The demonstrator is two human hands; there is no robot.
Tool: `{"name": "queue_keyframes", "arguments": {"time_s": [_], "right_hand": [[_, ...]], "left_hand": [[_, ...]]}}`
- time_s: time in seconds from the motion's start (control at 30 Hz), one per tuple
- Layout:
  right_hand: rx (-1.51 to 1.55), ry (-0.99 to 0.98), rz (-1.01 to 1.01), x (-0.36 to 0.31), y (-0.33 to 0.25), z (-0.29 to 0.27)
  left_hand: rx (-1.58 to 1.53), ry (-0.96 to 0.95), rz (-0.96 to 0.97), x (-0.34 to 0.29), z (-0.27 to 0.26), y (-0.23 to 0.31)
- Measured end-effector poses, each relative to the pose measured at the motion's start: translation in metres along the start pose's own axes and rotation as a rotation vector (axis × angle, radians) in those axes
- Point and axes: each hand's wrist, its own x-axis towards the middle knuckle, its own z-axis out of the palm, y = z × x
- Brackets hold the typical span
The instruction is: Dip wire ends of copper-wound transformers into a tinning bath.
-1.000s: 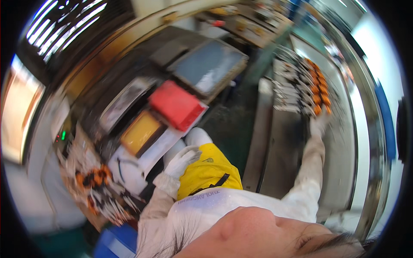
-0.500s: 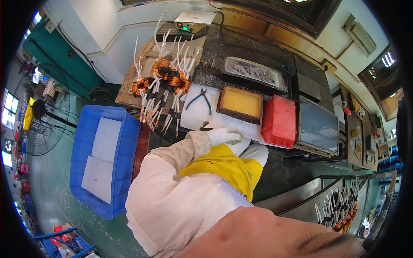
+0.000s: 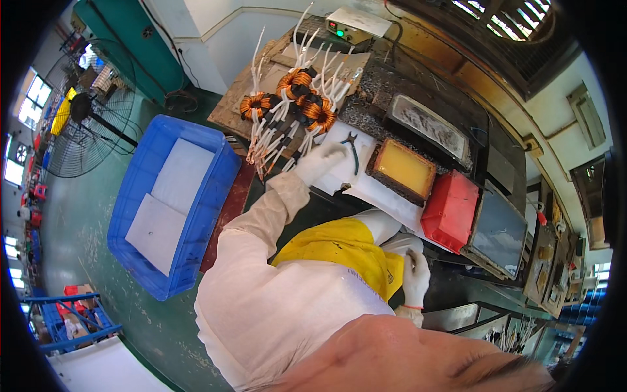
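My left hand [image 3: 320,162], in a white glove, reaches over the left side of the white sheet [image 3: 343,171] at the bench's front. Its fingers cover one handle of the dark-handled pliers [image 3: 354,157]; whether they grip it is hidden. The pliers lie with jaws pointing away from me. Just left of this hand sit several copper-wound ring coils [image 3: 320,114] with white-sleeved leads [image 3: 266,134]. By my knee, at the right of the yellow apron [image 3: 333,245], rests my gloved right hand [image 3: 416,277], fingers loosely bent and apart, nothing visible in them.
Right of the pliers stand a square tray of yellow material [image 3: 406,164], a red bin [image 3: 450,212] and a grey-topped rectangular tray [image 3: 499,228]. Behind is a long metal-rimmed tray [image 3: 431,127]. A blue crate [image 3: 225,160] stands left on the floor, beside a fan [image 3: 81,108].
My left hand has moved from above my lap forward and left to the pliers. My right hand has come into view by my knee. The whole view has shifted and turned.
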Motion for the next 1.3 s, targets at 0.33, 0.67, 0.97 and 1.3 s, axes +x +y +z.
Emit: {"name": "queue_keyframes", "arguments": {"time_s": [0.33, 0.67, 0.97, 1.3], "right_hand": [[-0.009, -0.075, -0.095, 0.024, -0.009, 0.025], [-0.08, -0.109, -0.023, 0.019, 0.002, 0.03], [-0.122, -0.142, -0.041, 0.025, -0.004, 0.039], [-0.155, -0.192, -0.045, 0.034, -0.014, 0.042]], "left_hand": [[0.631, 0.77, 0.087, 0.002, -0.156, -0.028], [-0.028, 0.415, -0.258, 0.028, -0.197, -0.069], [0.571, 0.199, -0.362, 0.064, -0.204, -0.073], [0.619, 0.059, -0.407, 0.106, -0.206, -0.044]]}}
